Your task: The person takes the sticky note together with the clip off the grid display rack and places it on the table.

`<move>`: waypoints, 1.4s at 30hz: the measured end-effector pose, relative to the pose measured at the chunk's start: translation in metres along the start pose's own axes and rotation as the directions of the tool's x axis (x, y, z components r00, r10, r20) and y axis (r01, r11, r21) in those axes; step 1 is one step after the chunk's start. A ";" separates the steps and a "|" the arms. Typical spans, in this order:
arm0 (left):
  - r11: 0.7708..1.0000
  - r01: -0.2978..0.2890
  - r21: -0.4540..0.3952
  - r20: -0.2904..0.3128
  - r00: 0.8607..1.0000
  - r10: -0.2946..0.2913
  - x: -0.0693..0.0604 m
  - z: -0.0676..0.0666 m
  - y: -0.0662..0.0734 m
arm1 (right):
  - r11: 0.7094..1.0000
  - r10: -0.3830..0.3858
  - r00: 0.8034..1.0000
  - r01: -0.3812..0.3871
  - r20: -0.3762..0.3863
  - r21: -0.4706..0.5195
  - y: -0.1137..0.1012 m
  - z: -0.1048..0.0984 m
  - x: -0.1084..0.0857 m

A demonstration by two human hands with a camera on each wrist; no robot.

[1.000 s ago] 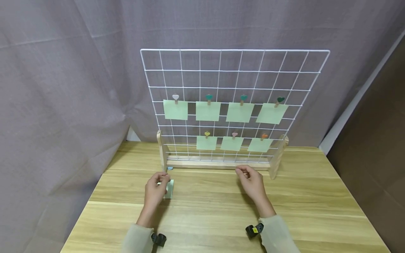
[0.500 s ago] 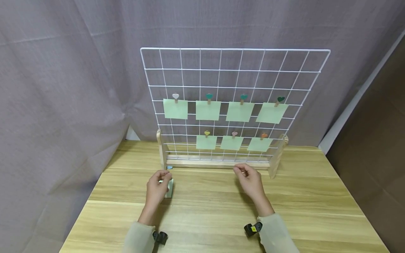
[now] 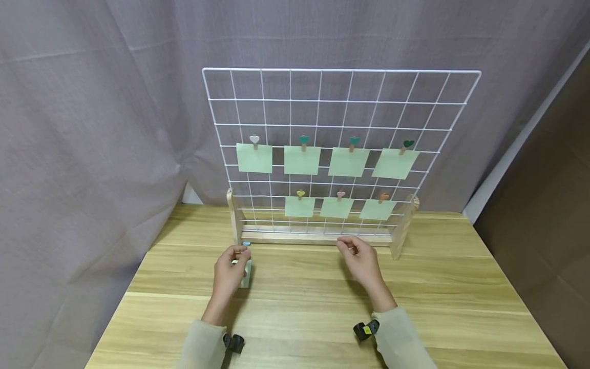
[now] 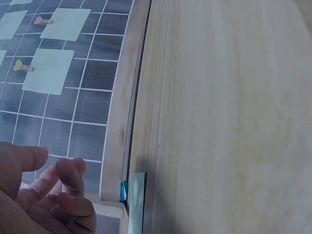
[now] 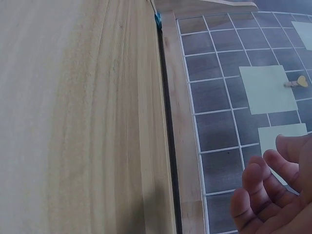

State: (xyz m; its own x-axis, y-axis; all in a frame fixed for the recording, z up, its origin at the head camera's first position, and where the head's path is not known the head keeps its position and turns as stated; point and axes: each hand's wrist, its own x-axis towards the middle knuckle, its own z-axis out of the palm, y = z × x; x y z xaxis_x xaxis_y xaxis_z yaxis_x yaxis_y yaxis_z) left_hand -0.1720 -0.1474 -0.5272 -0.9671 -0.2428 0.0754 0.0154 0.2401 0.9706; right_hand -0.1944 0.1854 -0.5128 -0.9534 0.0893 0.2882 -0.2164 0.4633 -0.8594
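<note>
My left hand (image 3: 229, 272) hovers over a small stack of pale green paper notes (image 3: 247, 277) at the left of the table. In the left wrist view its thumb and loosely bent fingers (image 4: 72, 178) stand apart, with nothing between them. A small blue item (image 3: 246, 243), perhaps a clip, lies by the stand's left foot. My right hand (image 3: 363, 261) hangs over the table before the stand's wooden base. Its relaxed fingers (image 5: 253, 178) hold nothing in the right wrist view. Behind both hands, a white wire grid (image 3: 342, 100) carries several pale green notes (image 3: 301, 160).
Two wooden feet, left (image 3: 234, 218) and right (image 3: 404, 228), hold up the grid. Heart-topped wooden clips (image 3: 303, 141) in several colours fix the notes in two rows. A grey curtain (image 3: 115, 128) hangs behind the wooden table (image 3: 295, 318).
My right hand has drifted slightly left. My left hand has shifted a little to the right above the stack. The notes and clips on the grid stay as they were.
</note>
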 end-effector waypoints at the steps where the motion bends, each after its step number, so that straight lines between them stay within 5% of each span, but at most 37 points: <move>1: 1.000 0.000 -0.002 0.000 1.000 0.000 0.000 0.001 0.000 | 1.000 0.000 1.000 0.000 0.004 0.005 0.000 0.000 0.001; 42: 0.997 -0.076 0.001 0.059 0.995 0.076 0.016 0.013 0.022 | 0.996 -0.091 0.994 0.092 0.052 -0.001 -0.031 0.005 0.022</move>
State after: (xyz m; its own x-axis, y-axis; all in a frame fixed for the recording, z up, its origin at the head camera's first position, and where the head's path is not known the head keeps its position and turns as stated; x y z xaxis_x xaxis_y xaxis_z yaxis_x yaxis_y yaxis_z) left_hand -0.1906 -0.1336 -0.5078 -0.9765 -0.1680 0.1349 0.0884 0.2587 0.9619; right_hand -0.2099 0.1686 -0.4825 -0.9393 0.0005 0.3432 -0.3026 0.4702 -0.8290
